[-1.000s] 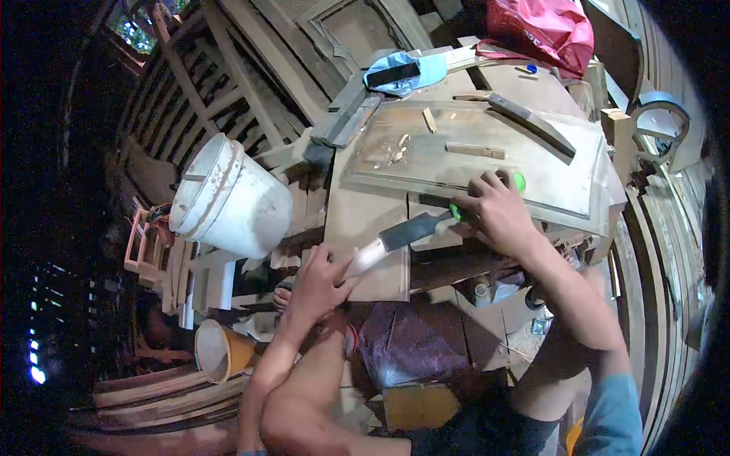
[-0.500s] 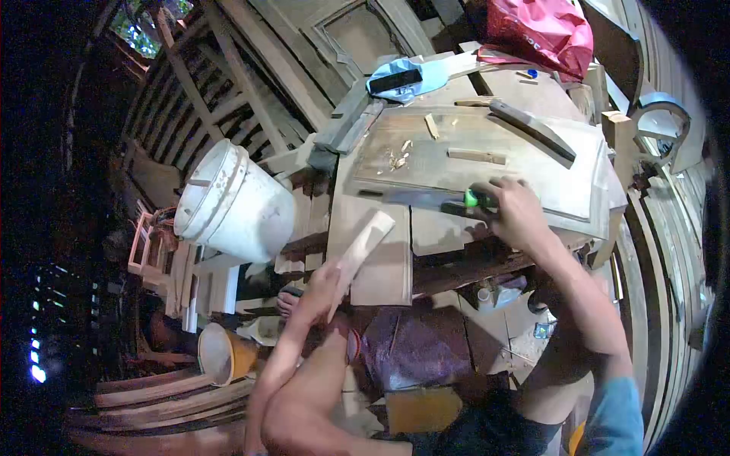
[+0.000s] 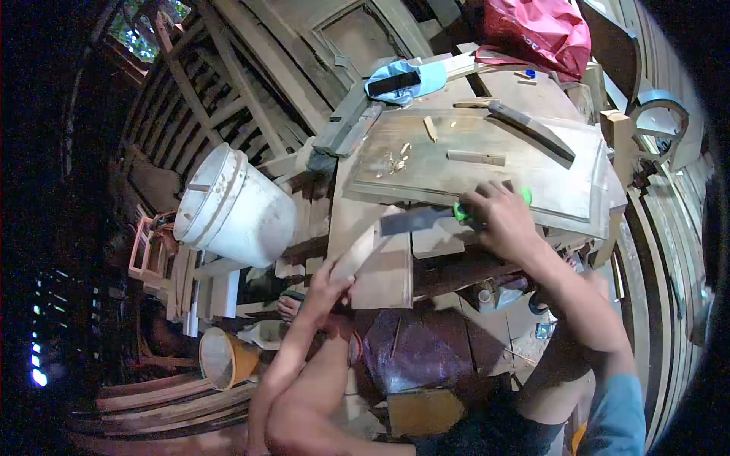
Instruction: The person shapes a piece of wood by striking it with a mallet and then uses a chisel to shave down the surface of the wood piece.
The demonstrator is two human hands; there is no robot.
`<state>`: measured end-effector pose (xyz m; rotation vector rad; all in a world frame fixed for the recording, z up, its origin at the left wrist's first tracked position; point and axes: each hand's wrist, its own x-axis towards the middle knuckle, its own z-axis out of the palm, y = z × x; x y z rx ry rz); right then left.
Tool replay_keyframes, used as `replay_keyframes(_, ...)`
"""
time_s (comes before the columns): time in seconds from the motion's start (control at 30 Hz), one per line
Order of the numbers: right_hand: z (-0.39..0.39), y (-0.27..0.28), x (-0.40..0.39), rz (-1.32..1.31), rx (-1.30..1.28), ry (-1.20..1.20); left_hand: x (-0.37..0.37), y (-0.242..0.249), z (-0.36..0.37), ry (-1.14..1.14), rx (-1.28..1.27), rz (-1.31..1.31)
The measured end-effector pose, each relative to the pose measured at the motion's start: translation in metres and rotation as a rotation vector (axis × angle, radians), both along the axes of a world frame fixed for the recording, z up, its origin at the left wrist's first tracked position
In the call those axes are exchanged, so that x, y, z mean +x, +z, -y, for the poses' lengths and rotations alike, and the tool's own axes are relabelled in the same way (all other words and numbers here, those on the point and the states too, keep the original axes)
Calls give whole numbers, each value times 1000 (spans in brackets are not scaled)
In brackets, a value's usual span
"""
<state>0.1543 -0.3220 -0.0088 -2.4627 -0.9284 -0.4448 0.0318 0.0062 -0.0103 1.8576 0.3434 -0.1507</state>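
My left hand (image 3: pixel 328 287) is closed around the lower end of a pale wood strip (image 3: pixel 360 252), which slants up and away over the bench. In my right hand (image 3: pixel 498 216) is a broad-bladed knife (image 3: pixel 417 221) with a bright green handle that shows on both sides of my fist. The blade points left, and its tip overlaps the upper end of the strip. Beyond my right hand a wooden panel (image 3: pixel 426 171) lies on the bench, carrying a short wood piece (image 3: pixel 476 158), a few shavings (image 3: pixel 397 163) and a long dark tapered bar (image 3: pixel 531 131).
To the left stands a white bucket (image 3: pixel 251 209), with a yellow bucket (image 3: pixel 242 363) lower down. A blue cap (image 3: pixel 426 76) and a red plastic bag (image 3: pixel 544 34) rest at the back. Boards (image 3: pixel 175 403) are stacked at lower left, and more timber leans along the right.
The knife has swung down and nearer, from above the panel's front edge to the strip's upper end. My left hand has shifted slightly right and up with the strip.
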Motion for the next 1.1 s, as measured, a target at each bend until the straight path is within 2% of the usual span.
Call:
replay_keyframes(0.07, 4, 3, 2, 18, 66, -92, 0, 16, 10, -7, -77, 89)
replay_keyframes(0.23, 18, -6, 19, 41, 238, -239, 3, 3, -2, 15, -235, 236)
replay_keyframes(0.27, 23, -9, 24, 8, 232, -267, 4, 1, -3, 54, -295, 266)
replay_keyframes(0.3, 26, -5, 24, 24, 196, -303, 2, 13, 2, 91, -222, 257)
replay_keyframes(0.47, 39, 0, 33, 56, 60, -353, 5, 8, 1, 96, -271, 307)
replay_keyframes(0.6, 41, -6, 35, 69, 25, -331, 5, 3, 7, 51, -247, 267)
replay_keyframes(0.67, 41, -15, 39, 176, 13, -301, 3, 2, 9, 8, -393, 135)
replay_keyframes(0.77, 42, -26, 45, 213, -106, -318, 2, -10, 5, -92, -356, 107)
replay_keyframes(0.87, 40, -12, 35, 154, -37, -267, 5, -20, -5, -203, -210, 59)
replay_keyframes(0.93, 40, -17, 38, 145, -65, -288, 4, -10, 9, -449, 308, 256)
replay_keyframes(0.97, 39, -20, 40, 134, -94, -307, 2, -18, 9, -448, 198, 148)
replay_keyframes(1.1, 41, -20, 37, 159, -94, -296, 2, -10, 16, -444, 306, 93)
